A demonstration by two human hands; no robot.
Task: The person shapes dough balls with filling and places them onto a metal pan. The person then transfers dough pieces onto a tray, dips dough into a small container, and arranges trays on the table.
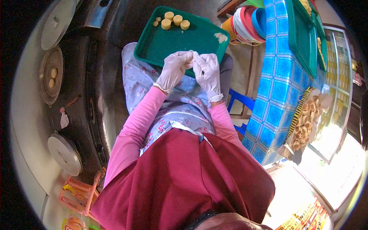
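Note:
My left hand (173, 71) and my right hand (207, 72), both in white gloves, meet over the near edge of a green tray (165, 44) resting on my lap. The fingers of each are curled and pressed together at the tips; whatever they pinch is too small or hidden to name. At the far left of the tray stand several round yellowish pieces (177, 20), with small bits beside them. A pale smear of dough (220, 37) lies at the tray's right corner.
At the right, a blue tiled table (274, 90) holds green trays (303, 42) and a container of small brown-and-cream pieces (306, 122). Stacked tubs (245, 23) stand beside it. On the left are a dark stove (76, 126), round lids (65, 153) and an orange basket (78, 195).

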